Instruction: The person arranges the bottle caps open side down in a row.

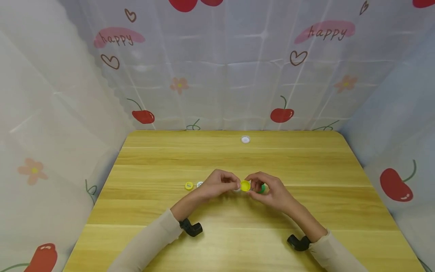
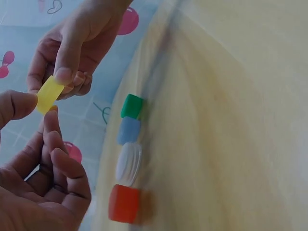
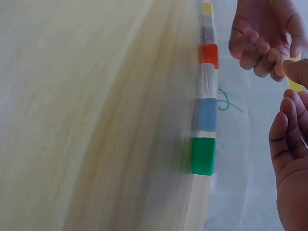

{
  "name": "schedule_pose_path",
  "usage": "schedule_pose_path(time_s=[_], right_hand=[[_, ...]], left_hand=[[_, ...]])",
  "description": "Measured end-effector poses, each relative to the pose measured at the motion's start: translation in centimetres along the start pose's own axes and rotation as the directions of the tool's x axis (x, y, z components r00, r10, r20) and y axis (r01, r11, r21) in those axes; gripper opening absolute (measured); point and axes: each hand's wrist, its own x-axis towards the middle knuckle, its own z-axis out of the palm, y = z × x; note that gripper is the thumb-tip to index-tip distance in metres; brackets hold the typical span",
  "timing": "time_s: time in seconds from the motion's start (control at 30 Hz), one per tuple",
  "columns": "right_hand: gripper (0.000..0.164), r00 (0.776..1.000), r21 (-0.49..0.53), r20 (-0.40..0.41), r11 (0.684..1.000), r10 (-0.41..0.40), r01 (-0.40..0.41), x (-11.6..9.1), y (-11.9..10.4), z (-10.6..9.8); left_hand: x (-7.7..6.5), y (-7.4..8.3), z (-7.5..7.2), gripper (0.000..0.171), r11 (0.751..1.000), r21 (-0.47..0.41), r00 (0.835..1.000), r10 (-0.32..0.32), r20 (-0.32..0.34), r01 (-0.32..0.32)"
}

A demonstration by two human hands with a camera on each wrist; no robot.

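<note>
A small round yellow cap (image 1: pixel 245 186) is up between both hands, its hollow side facing the head camera. On its left edge my left hand (image 1: pixel 219 184) pinches it with thumb and fingertips, the other fingers loosely bent. From the opposite edge my right hand (image 1: pixel 272 192) pinches the same cap. The left wrist view shows the cap (image 2: pixel 50 95) side-on, with both thumbs against it. Below the hands a row of caps lies on the table: green (image 2: pixel 131 106), blue (image 2: pixel 129 130), white (image 2: pixel 128 163) and red (image 2: pixel 123 203). From the head, the hands hide most of this row.
Left of the hands, another yellow cap (image 1: pixel 188 185) and a white cap (image 1: pixel 199 184) with dark marks lie on the wooden table (image 1: pixel 231 241). A white disc (image 1: pixel 245 139) lies near the back edge. Printed curtains (image 1: pixel 217 75) enclose the table at the back and sides.
</note>
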Motion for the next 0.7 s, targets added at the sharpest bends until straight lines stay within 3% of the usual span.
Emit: schedule_pose_path(time_s=[0.07, 0.13, 0.2, 0.23, 0.27, 0.3, 0.33, 0.37, 0.43, 0.47, 0.5, 0.53, 0.6, 0.63, 0.7], right_hand=[[0.043, 1.000, 0.003, -0.007, 1.000, 0.026, -0.026, 0.1, -0.1, -0.1], [0.042, 0.998, 0.022, -0.001, 0.997, 0.067, -0.067, 0.1, -0.1, -0.1], [0.037, 0.992, 0.049, 0.014, 0.991, 0.128, -0.128, 0.1, -0.2, -0.2], [0.034, 0.987, 0.065, 0.025, 0.985, 0.156, -0.157, 0.1, -0.2, -0.2], [0.030, 0.982, 0.085, 0.038, 0.978, 0.185, -0.188, 0.1, -0.2, -0.2], [0.027, 0.976, 0.107, 0.051, 0.970, 0.213, -0.217, 0.1, -0.2, -0.2], [0.023, 0.970, 0.129, 0.065, 0.962, 0.235, -0.241, 0.1, -0.1, -0.3], [0.021, 0.964, 0.153, 0.080, 0.952, 0.255, -0.264, 0.1, -0.1, -0.3], [0.018, 0.954, 0.206, 0.119, 0.933, 0.275, -0.294, 0.1, -0.1, -0.4], [0.019, 0.952, 0.230, 0.138, 0.926, 0.273, -0.299, 0.1, -0.1, -0.5], [0.019, 0.950, 0.250, 0.156, 0.920, 0.270, -0.302, 0.1, -0.1, -0.5], [0.020, 0.950, 0.268, 0.173, 0.916, 0.259, -0.298, 0.1, -0.1, -0.5], [0.020, 0.952, 0.297, 0.197, 0.910, 0.236, -0.287, 0.1, -0.1, -0.5], [0.020, 0.953, 0.306, 0.201, 0.910, 0.225, -0.280, 0.1, -0.1, -0.4], [0.019, 0.957, 0.323, 0.202, 0.908, 0.210, -0.268, 0.1, 0.0, -0.3]], left_hand=[[-0.1, 0.3, 0.0, 0.014, 0.993, 0.099, 0.997, 0.074, -0.038, -0.070], [-0.3, 0.7, 0.0, 0.011, 0.961, 0.239, 0.984, 0.160, -0.080, -0.137], [-0.6, 1.1, 0.0, 0.009, 0.890, 0.409, 0.960, 0.262, -0.100, -0.201], [-0.7, 1.2, 0.1, 0.009, 0.830, 0.505, 0.940, 0.326, -0.097, -0.236], [-0.8, 1.3, 0.1, 0.010, 0.750, 0.604, 0.916, 0.394, -0.080, -0.270], [-0.9, 1.4, 0.1, 0.011, 0.647, 0.701, 0.885, 0.463, -0.049, -0.300], [-1.0, 1.5, 0.2, 0.013, 0.524, 0.786, 0.846, 0.534, -0.002, -0.329], [-1.0, 1.5, 0.2, 0.014, 0.392, 0.849, 0.798, 0.601, 0.055, -0.354], [-1.0, 1.6, 0.2, 0.016, 0.133, 0.916, 0.686, 0.705, 0.181, -0.378], [-1.0, 1.6, 0.2, 0.016, 0.020, 0.925, 0.630, 0.738, 0.243, -0.380], [-0.9, 1.6, 0.3, 0.016, -0.073, 0.923, 0.578, 0.760, 0.297, -0.377], [-0.9, 1.6, 0.3, 0.016, -0.142, 0.916, 0.533, 0.776, 0.338, -0.374], [-0.9, 1.6, 0.4, 0.014, -0.227, 0.901, 0.471, 0.790, 0.392, -0.370], [-0.9, 1.7, 0.4, 0.013, -0.252, 0.896, 0.452, 0.793, 0.408, -0.366], [-0.9, 1.7, 0.5, 0.013, -0.271, 0.890, 0.434, 0.797, 0.421, -0.366]])
